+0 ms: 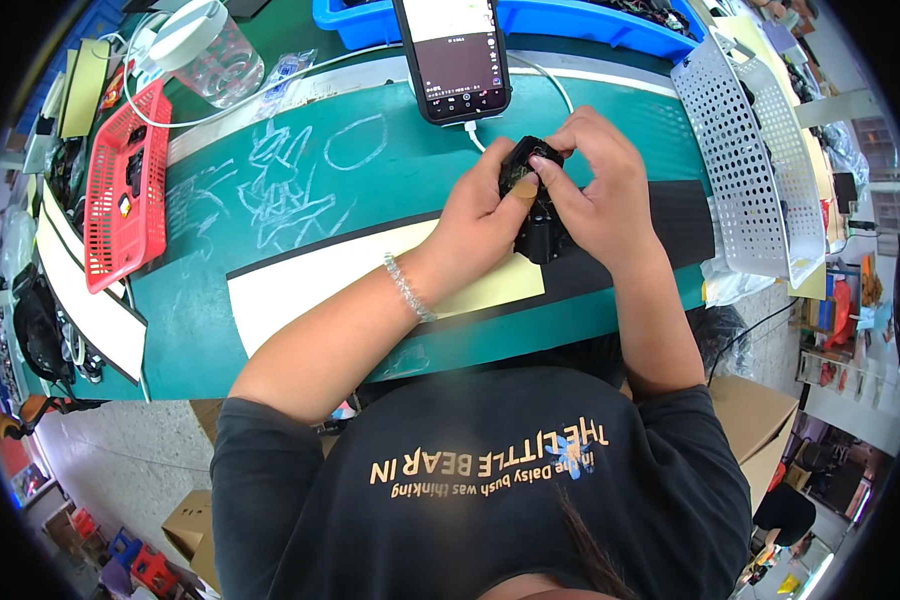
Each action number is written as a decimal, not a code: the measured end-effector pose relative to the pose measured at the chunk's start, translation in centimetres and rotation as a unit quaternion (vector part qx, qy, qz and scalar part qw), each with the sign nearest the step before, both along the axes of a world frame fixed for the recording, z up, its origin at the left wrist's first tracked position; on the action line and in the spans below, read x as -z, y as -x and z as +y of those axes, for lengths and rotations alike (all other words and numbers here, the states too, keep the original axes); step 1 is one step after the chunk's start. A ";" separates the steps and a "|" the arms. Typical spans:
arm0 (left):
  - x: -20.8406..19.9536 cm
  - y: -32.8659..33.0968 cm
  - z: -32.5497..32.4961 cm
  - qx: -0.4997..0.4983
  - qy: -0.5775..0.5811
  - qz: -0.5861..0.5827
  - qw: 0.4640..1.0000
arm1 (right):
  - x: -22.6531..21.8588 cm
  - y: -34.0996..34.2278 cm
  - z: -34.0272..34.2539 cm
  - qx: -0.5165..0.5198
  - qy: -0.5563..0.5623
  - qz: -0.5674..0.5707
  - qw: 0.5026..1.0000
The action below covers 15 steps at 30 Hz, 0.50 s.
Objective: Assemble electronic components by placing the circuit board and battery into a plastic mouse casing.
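Note:
Both hands hold a small black plastic device (542,232) with an uneven, open-looking top, above the middle of the table. My left hand (482,208) grips its left side, with the thumb pressed on its front. On the other side, my right hand (600,180) has its thumb and forefinger closed on the upper edge. The fingers hide much of the device, so its exact kind does not show. Beneath it lie a pale yellow sheet (490,290) and a black strip (670,220) on the green table mat (370,185).
A phone (460,75) with a white cable stands beyond my hands, before a blue tray (590,28). At left are a red basket (127,190) and a clear jug (210,60) with a white lid. A white perforated basket (745,155) stands at right.

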State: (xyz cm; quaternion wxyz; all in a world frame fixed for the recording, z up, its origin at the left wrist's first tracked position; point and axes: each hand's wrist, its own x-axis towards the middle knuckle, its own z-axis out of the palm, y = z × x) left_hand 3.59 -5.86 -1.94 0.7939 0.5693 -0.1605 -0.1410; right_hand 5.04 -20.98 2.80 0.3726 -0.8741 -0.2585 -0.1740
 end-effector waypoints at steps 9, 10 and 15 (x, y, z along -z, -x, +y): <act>0.2 -0.2 -0.2 0.000 -0.010 0.001 1.000 | 1.7 -0.7 -1.6 -0.088 -0.262 0.280 0.919; 0.2 -0.2 -0.2 -0.001 -0.017 0.003 1.000 | 1.8 -0.7 -1.5 -0.103 -0.258 0.271 0.922; -0.2 -0.1 -0.5 -0.014 -0.022 -0.028 0.999 | 2.0 -0.2 -1.3 -0.095 -0.241 0.256 0.931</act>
